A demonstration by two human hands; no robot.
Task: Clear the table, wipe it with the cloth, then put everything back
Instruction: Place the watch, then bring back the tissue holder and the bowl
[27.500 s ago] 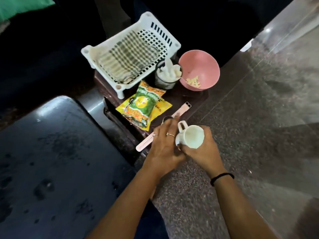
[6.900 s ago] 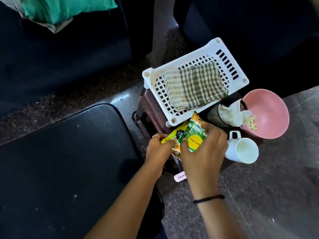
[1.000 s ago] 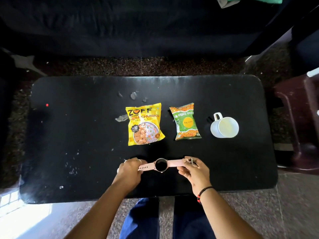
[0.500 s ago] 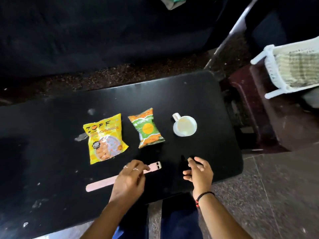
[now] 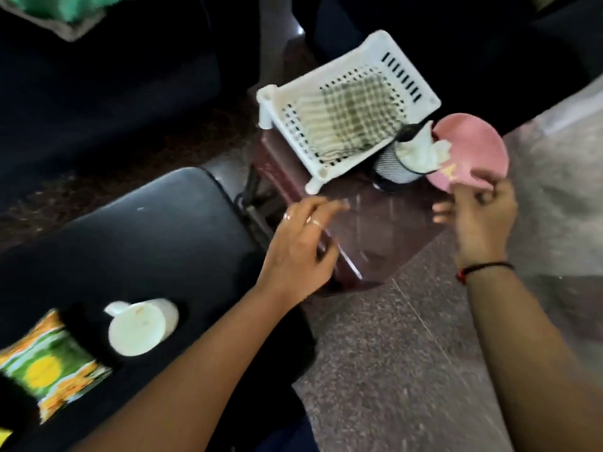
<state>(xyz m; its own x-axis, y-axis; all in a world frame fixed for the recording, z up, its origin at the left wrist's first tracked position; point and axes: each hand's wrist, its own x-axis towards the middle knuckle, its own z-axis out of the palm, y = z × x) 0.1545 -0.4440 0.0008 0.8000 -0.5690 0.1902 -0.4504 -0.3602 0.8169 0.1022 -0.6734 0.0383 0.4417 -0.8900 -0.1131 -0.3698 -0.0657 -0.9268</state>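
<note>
The black table (image 5: 130,256) at the lower left carries a white mug (image 5: 140,327) and a green snack packet (image 5: 49,367). To its right a dark red stool (image 5: 375,230) holds a white basket (image 5: 408,60) with the folded checked cloth (image 5: 352,115), a mesh cup (image 5: 391,168) stuffed with tissue, and a tilted pink bowl (image 5: 473,148). My right hand (image 5: 483,220) has its fingers pinched over the bowl's near rim. My left hand (image 5: 303,243) hovers over the stool's front corner, fingers spread, holding nothing. The watch is out of view.
Speckled stone floor (image 5: 408,370) spreads below and right of the stool. A dark sofa with a green cushion (image 5: 65,11) runs along the back. A sliver of yellow packet (image 5: 4,435) shows at the bottom left edge.
My view has swung right, from the table to the stool. Both hands left the watch on the table and moved over the stool; the right hand reached the pink bowl.
</note>
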